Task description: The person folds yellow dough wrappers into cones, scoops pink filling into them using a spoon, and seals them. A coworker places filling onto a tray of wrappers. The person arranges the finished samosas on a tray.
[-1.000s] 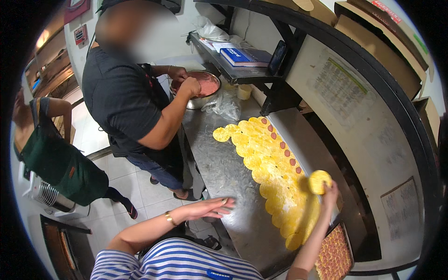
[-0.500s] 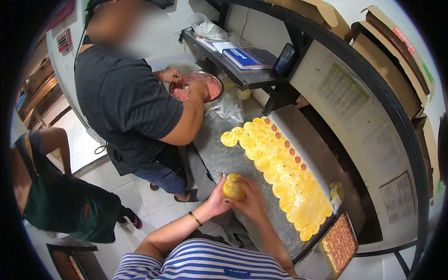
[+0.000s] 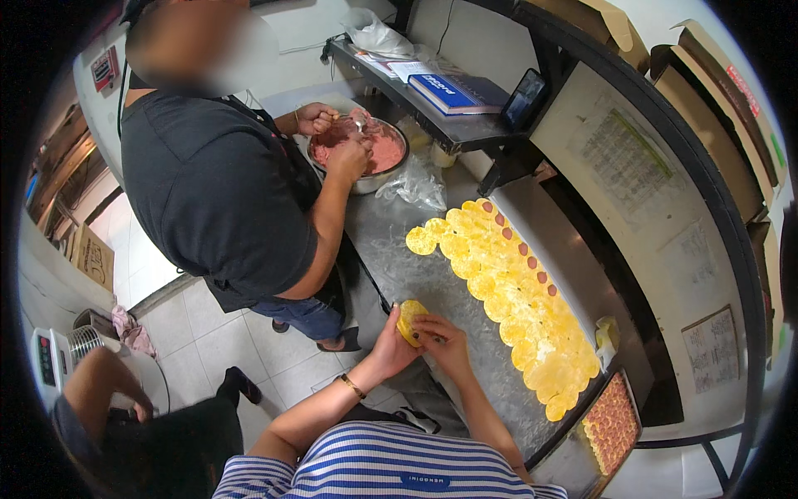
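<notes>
Yellow stack point(image 3: 408, 318) moved to the bench's point(image 3: 384, 239) left edge

A second ago the right hand point(image 3: 449, 343) held it above the overlapping yellow rounds point(image 3: 517, 312); now the left hand point(image 3: 392, 349) is clasped around it and the right hand's fingertips touch its side, though whether they pinch cannot be told.
</notes>
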Motion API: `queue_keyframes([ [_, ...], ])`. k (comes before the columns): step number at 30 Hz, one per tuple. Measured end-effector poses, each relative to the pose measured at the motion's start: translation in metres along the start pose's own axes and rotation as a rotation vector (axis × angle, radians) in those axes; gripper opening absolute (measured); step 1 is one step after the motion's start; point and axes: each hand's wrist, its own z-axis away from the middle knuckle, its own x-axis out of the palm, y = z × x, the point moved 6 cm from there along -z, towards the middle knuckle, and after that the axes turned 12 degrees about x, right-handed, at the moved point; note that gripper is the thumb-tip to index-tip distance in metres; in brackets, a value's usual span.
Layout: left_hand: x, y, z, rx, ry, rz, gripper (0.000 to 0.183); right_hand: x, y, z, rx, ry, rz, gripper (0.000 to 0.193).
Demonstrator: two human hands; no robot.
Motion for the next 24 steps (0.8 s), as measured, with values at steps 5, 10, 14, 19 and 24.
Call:
queue_keyframes([
  [5,-0.004,-0.006,0.000,0.052,-0.031,-0.162,0.042,0.001,0.013,0.000,0.181,0.115,-0.015,0.022],
  [10,0.001,0.000,-0.004,0.274,0.065,-0.275,0.048,-0.001,0.016,-0.002,0.259,0.058,-0.238,0.020],
  [14,0.007,0.001,-0.003,0.271,0.041,-0.334,0.053,-0.002,0.023,-0.001,0.284,0.015,-0.445,0.020],
  [19,0.012,0.003,0.001,0.298,0.003,-0.351,0.055,0.000,0.027,-0.001,0.358,-0.025,-0.575,0.018],
  [24,0.005,0.003,0.000,0.226,0.025,-0.320,0.050,-0.001,0.040,-0.003,0.368,-0.034,-0.623,0.018],
])
